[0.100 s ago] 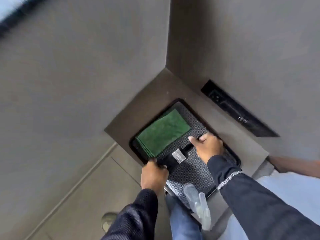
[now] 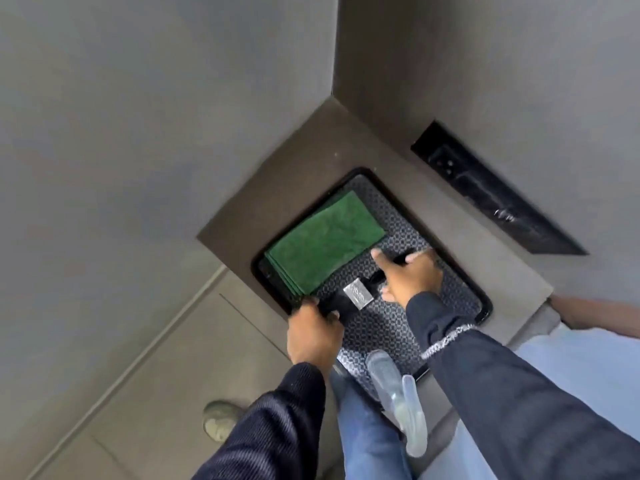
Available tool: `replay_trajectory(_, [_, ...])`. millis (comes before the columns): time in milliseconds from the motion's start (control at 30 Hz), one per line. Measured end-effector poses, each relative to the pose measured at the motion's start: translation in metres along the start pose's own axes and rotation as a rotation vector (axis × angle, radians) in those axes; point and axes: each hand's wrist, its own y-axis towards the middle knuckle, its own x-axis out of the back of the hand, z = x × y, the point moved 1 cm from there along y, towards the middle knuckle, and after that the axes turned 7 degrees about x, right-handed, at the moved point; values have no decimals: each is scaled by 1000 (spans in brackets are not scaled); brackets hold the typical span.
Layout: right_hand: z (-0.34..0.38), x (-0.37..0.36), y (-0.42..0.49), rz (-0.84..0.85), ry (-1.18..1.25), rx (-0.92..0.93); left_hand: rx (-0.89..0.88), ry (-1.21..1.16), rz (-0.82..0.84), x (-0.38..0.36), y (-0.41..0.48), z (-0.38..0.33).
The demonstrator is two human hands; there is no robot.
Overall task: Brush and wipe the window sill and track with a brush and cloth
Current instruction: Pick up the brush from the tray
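Right hand closes on the stiff, light paintbrush handle; left hand grips the tray rim beside a soft cloth.

No wording, number or sign reads clearly from here. The silver plate on the black brush carries some faint marking, too blurred to make out. The dark panel set in the wall shows small pale marks near its lower end, equally unreadable.
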Motion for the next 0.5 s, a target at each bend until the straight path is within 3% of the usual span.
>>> replay_trajectory(100, [-12,-16,10,30,86,-177,96,-122,-38,-14,3,-2])
replay_trajectory(233, [-12,-10,8,31,181,-185,294,-384,-41,-8,6,-5])
replay_trajectory(367, [11,13,-19,187,324,-117,205,-513,-19,28,-13,-9])
replay_trajectory(500, [42,30,-63,363,266,-107,68,-510,-61,83,-43,-13])
